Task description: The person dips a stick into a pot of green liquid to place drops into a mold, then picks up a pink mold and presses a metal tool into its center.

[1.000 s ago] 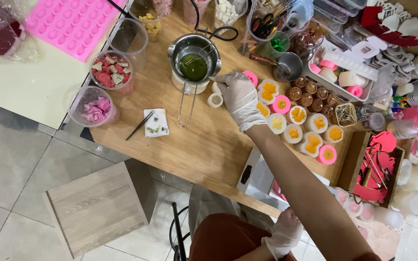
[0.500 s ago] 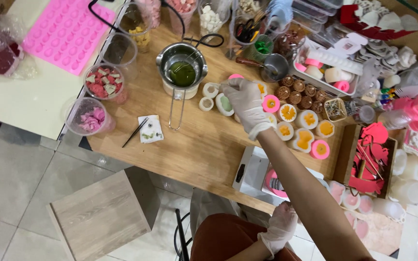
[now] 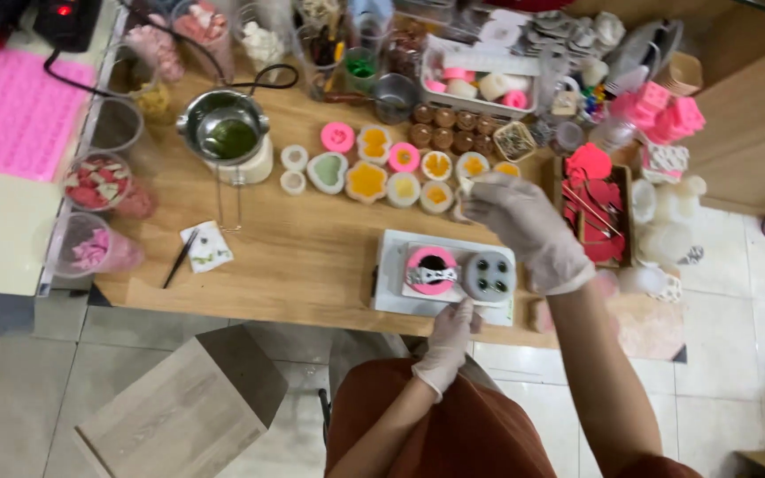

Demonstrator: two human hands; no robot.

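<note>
Wooden surface [image 3: 312, 257], pale grain, carries a white rectangular tray [image 3: 391, 283]. On the tray: a round pink mould [image 3: 432, 269] and a grey round mould [image 3: 487, 276] with dark holes. Left hand [image 3: 451, 341], in a thin translucent glove, touches the tray's near edge, fingers loosely together. Right hand [image 3: 524, 226], likewise gloved, hovers above the tray's right end; whether it grips anything cannot be told. Beyond: a steel melting pot [image 3: 223, 128] of green wax and a row of yellow-filled candle moulds [image 3: 405, 177].

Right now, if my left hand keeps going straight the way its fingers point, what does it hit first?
Probably the grey round mold on the white scale: the left hand points up-table, fingertips at the scale's near edge. Height above it is unclear.
</note>
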